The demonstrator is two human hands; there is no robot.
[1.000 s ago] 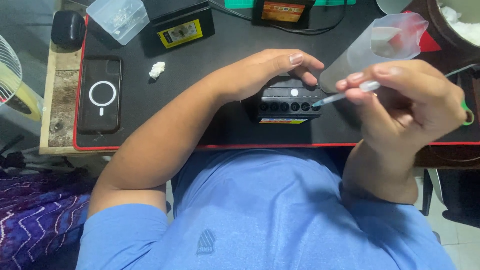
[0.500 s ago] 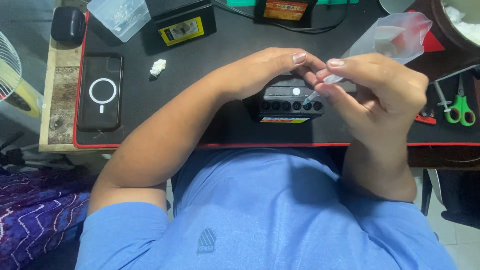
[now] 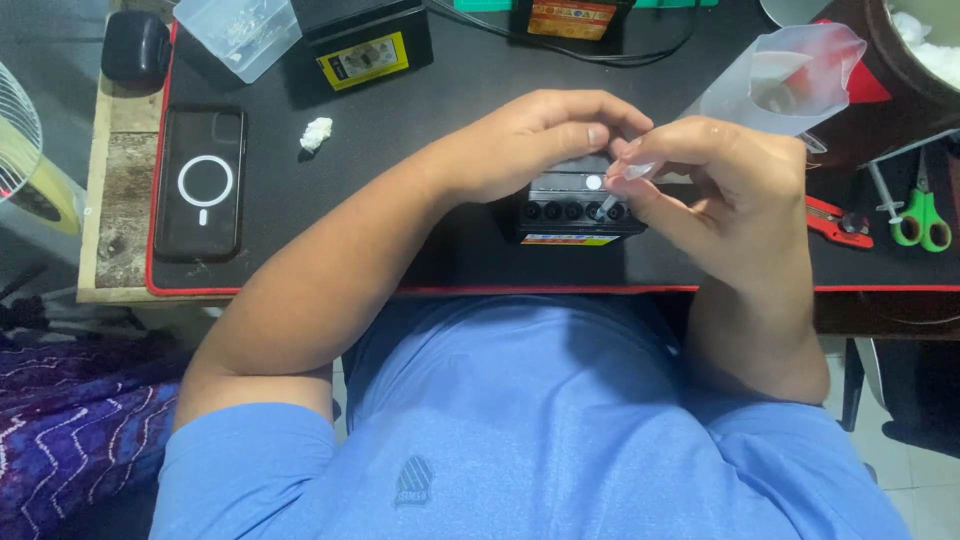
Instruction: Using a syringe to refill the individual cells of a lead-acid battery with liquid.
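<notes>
My right hand (image 3: 725, 190) pinches a small clear tube (image 3: 630, 175), tip down at a hole in the black box (image 3: 572, 210). My left hand (image 3: 530, 140) wraps over the far side of the box, I think to keep it steady. The box sits near me on the black mat (image 3: 400, 220), right under both hands

The left hand (image 3: 530, 140) hides the back of the small black battery (image 3: 572, 205). The top edge cuts off another battery (image 3: 575, 17).

Black phone (image 3: 201, 183) on mat, white crumpled wad (image 3: 316, 133), green-handled scissors (image 3: 922, 219), clear plastic box (image 3: 238, 34)
</notes>
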